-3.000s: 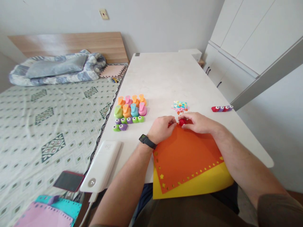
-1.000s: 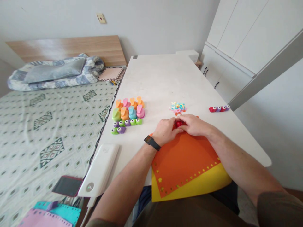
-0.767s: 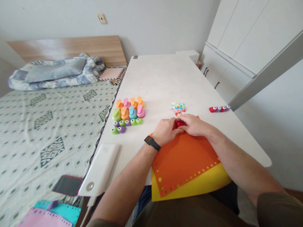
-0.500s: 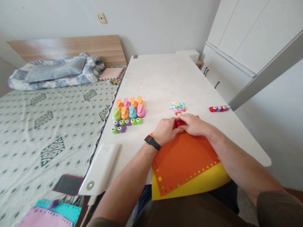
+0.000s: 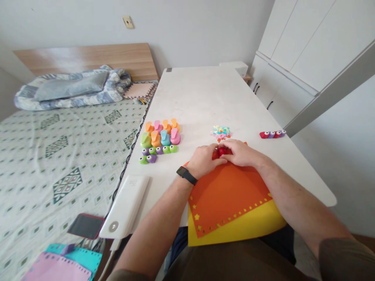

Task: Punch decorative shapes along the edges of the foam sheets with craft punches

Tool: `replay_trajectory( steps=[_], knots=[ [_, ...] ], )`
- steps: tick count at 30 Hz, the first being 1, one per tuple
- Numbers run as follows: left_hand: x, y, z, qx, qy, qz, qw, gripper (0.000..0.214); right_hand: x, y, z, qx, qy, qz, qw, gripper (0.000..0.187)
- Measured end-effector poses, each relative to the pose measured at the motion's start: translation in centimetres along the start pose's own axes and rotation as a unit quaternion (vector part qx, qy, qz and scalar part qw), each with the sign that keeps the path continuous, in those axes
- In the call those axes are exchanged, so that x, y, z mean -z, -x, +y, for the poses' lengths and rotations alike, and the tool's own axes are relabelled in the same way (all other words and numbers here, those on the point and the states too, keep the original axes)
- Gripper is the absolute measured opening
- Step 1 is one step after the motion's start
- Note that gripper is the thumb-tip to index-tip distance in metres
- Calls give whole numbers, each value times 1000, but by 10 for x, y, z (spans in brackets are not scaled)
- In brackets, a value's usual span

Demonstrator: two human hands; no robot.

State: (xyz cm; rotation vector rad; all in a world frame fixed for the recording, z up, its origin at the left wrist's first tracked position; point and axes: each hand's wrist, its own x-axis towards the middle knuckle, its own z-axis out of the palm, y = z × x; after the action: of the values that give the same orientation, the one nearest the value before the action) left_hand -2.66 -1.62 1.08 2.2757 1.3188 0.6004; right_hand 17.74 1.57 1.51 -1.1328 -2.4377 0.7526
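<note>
Both hands meet on a small red punch (image 5: 222,151) at the far edge of an orange sheet (image 5: 231,195). My left hand (image 5: 203,160), with a black watch on its wrist, is closed on the punch from the left. My right hand (image 5: 240,152) is closed on it from the right, fingers pressed down. The orange sheet lies on a yellow sheet (image 5: 249,228) and has a row of star holes along its near edges. Both sheets overhang the near edge of the white table (image 5: 205,97). A small heap of coloured cut-out shapes (image 5: 222,132) lies just beyond my hands.
A cluster of coloured punches (image 5: 160,139) stands left of my hands, and a short row of small punches (image 5: 272,134) lies at the right edge. A white device (image 5: 125,207) rests at the near left corner. A bed (image 5: 58,148) with a phone (image 5: 86,225) and pink and teal sheets (image 5: 58,263) is on the left.
My hands have stayed on the red punch at the orange sheet's far edge, shifting only slightly. The view has drifted a little.
</note>
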Motion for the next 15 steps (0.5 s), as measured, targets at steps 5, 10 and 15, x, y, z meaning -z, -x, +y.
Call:
replay_trajectory(
  steps=[5, 10, 15],
  knots=[
    [-2, 2, -5, 1, 1, 3, 1000, 55, 6, 3, 2, -24, -18, 9, 1000, 29],
    [-3, 3, -7, 15, -19, 10, 1000, 36, 10, 4, 2, -33, -45, 5, 998, 26],
    [-3, 2, -5, 25, -21, 6, 999, 30, 10, 5, 0, -18, -38, 9, 999, 26]
  ],
)
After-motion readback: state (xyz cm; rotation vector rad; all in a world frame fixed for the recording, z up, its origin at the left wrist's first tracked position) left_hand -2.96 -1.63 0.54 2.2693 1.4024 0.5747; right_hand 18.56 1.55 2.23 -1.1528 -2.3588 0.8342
